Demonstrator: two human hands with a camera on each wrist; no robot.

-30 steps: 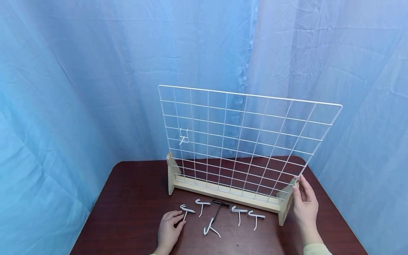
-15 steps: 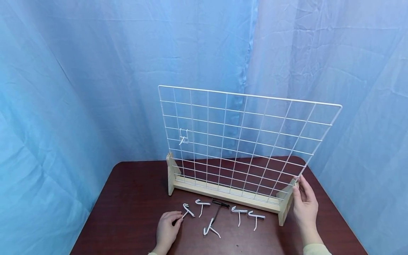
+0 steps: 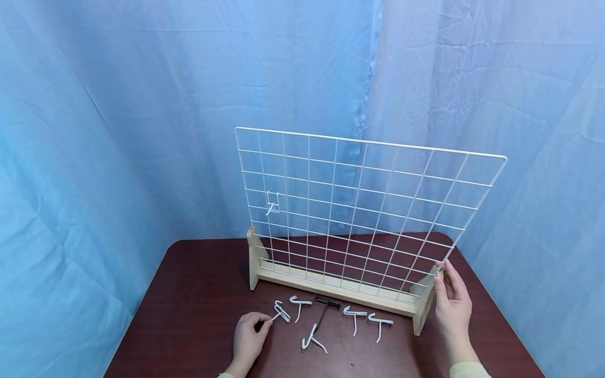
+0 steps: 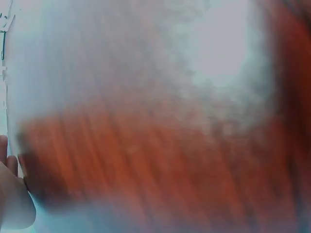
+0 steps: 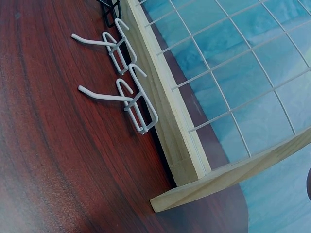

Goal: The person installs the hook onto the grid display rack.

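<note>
My left hand [image 3: 248, 338] pinches the prong of a white wire hook [image 3: 282, 313] between thumb and fingertips, low over the table. A white wire grid panel [image 3: 361, 167] stands upright in a pale wooden stand [image 3: 331, 290]. At the panel's lower right corner, my right hand [image 3: 454, 307] grips the grid's edge by the top of the stand's end piece. One white hook [image 3: 272, 203] hangs on the grid's left part. In the left wrist view only part of the hand [image 4: 13, 194] shows at the edge; the pinched hook cannot be made out there.
Several hooks lie on the dark red table [image 3: 198, 294] before the stand: a white hook [image 3: 299, 303], a black hook [image 3: 326, 304], a nearer white hook [image 3: 313, 338] and two on the right, including the rightmost hook [image 5: 136, 104]. Blue curtains [image 3: 189, 105] surround the table.
The hook at my left hand has turned clockwise on its prong, its frame now slanting down to the right. The left hand has shifted slightly; the right hand stays still.
</note>
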